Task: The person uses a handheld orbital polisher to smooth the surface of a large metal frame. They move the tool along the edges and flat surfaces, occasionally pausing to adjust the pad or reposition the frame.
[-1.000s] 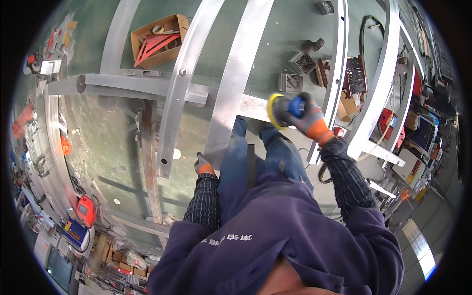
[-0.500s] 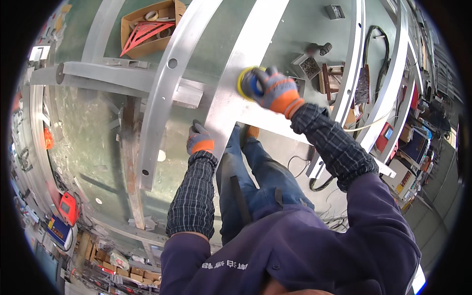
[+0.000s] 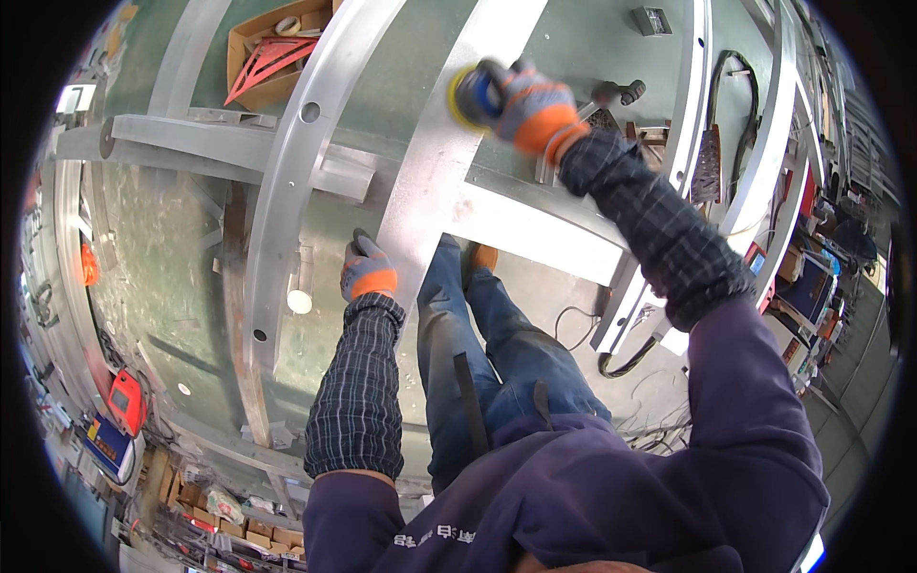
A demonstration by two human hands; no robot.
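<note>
Several curved metal beams [image 3: 435,181] over green workshop floor [image 3: 181,248].

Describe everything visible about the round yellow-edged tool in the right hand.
The sanding tool is small and round, with a blue body and a yellow disc edge; most of it is hidden by the gloved right hand gripping it. Its disc lies against the upper part of the wide, dull silver metal beam, while the gloved left hand holds the same beam's edge lower down.
</note>
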